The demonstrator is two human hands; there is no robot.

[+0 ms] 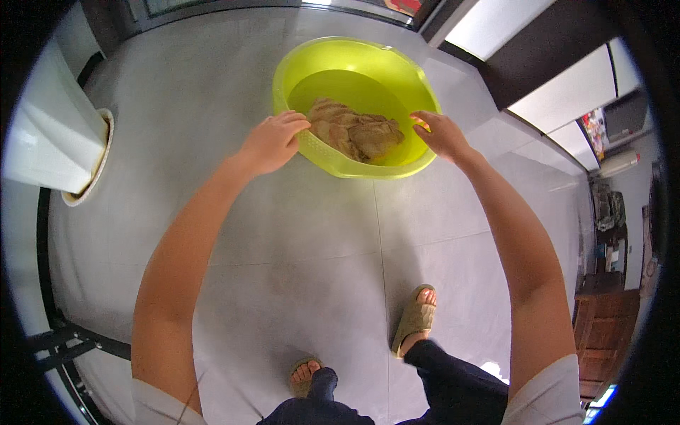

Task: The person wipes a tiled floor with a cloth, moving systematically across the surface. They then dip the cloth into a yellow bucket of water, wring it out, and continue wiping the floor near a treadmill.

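A yellow-green plastic basin (345, 169) stands on the grey tiled floor in front of me. Liquid covers its bottom, and a crumpled brown cloth (356, 130) lies in it, bunched towards the near side. My left hand (273, 139) is at the basin's left rim, its fingertips reaching over the edge; whether it presses on the rim is unclear. On the opposite side, my right hand (438, 135) hovers by the right rim with thumb and fingers apart and nothing between them. Neither hand touches the cloth.
A white planter (58, 122) on a saucer (106, 154) stands at the left. Below it is a black metal frame (69, 340). White and dark cabinets (568, 95) line the right side. A glass door frame (223, 13) runs along the far edge. My slippered feet (417, 319) are below.
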